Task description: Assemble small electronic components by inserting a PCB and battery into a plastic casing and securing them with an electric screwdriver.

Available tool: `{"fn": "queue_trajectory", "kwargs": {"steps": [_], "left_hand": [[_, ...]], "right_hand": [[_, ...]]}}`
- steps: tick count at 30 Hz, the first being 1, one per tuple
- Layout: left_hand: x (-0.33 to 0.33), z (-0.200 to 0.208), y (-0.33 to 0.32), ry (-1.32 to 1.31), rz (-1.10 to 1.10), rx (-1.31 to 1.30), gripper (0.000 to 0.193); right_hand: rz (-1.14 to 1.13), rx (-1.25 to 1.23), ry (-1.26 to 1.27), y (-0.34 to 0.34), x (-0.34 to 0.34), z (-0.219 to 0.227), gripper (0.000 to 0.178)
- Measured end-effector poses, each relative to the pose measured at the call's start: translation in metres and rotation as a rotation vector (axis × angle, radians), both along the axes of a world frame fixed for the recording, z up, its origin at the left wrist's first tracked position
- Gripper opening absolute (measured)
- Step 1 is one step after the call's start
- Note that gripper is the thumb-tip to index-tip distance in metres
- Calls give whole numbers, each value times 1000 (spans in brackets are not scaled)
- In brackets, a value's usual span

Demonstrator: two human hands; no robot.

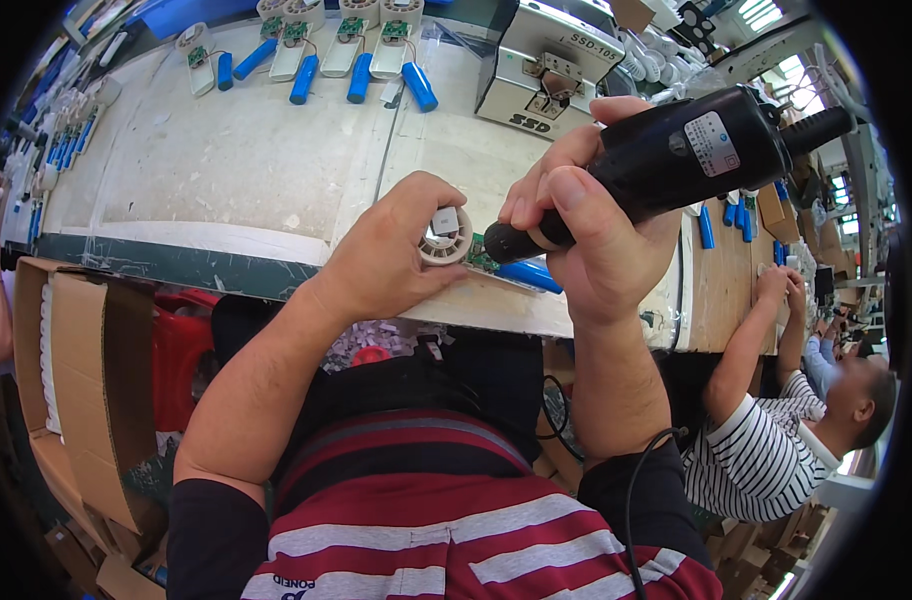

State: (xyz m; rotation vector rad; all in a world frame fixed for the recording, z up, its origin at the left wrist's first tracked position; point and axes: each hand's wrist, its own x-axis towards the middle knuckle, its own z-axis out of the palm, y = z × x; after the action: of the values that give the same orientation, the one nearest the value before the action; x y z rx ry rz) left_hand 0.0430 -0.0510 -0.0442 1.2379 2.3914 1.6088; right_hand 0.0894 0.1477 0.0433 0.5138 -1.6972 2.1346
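L hand [401, 255] pinching white round part [445, 236] at bench [236, 170] edge; R hand [591, 235] gripping black power tool [666, 160], tip beside part; blue cell [529, 275] underneath

Black power tool [676, 160], white round part [446, 235], blue battery cells [419, 87], red-striped shirt [456, 520].

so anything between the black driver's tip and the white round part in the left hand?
Nothing visible. The black electric screwdriver in the right hand points its tip at the white round plastic housing, which the left hand pinches; the gap looks clear.
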Motion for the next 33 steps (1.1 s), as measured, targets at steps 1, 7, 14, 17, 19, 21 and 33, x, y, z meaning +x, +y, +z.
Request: {"fn": "queue_trajectory", "kwargs": {"steps": [1, 7, 14, 17, 19, 21, 33], "left_hand": [[0, 1, 0, -5, 1, -7, 68], [-1, 1, 0, 10, 0, 1, 68], [1, -2, 1, 23, -9, 8, 68], [2, -4, 0, 6, -6, 5, 69], [2, -5, 0, -9, -8, 2, 69], [2, -3, 0, -4, -12, -6, 69], [-14, 29, -35, 38, -71, -149, 69]], "right_hand": [[-2, -1, 7, 1, 0, 0, 56], [-20, -13, -1, 3, -1, -2, 57], [-16, 53, 15, -6, 7, -2, 47], [-31, 68, 12, -11, 13, -4, 44], [-39, 50, 8, -13, 14, -4, 46], [-31, 128, 53, -11, 13, -6, 51], [-279, 83, 46, 50, -2, -9, 65]]}}
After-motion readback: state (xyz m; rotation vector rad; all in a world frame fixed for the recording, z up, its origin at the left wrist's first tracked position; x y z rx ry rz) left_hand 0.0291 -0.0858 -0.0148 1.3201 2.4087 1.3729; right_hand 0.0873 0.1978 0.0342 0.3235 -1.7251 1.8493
